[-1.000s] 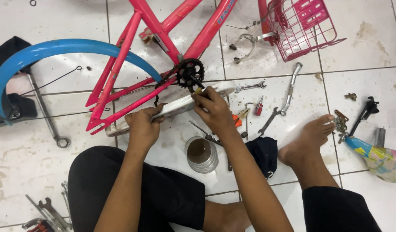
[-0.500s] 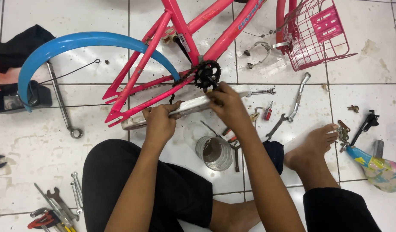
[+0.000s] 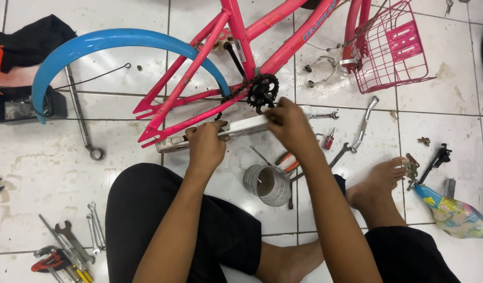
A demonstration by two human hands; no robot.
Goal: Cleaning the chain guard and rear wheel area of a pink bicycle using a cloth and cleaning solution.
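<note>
Person is sitting on the tiled floor (image 3: 32,173), legs apart, working over the bike.

Nearest: a small tin (image 3: 267,184) is standing on the floor between the knees, pliers (image 3: 287,160) just beside it.

Left hand (image 3: 206,148) is clamped around the middle of the white chain guard (image 3: 236,129). Right hand (image 3: 289,126) is pinching its far end, fingers closed on it, right under the chainring (image 3: 263,92).

The guard is lying along the lower stays of the pink frame (image 3: 189,84), touching them.

To do it well, I'd say: keeping the guard level and parallel to the stay, left hand steadying while right is lining up the end at the chainring; keeping fingertips off the teeth.

Farther out: blue mudguard (image 3: 110,42) and pink basket (image 3: 393,50), both off the working line.
</note>
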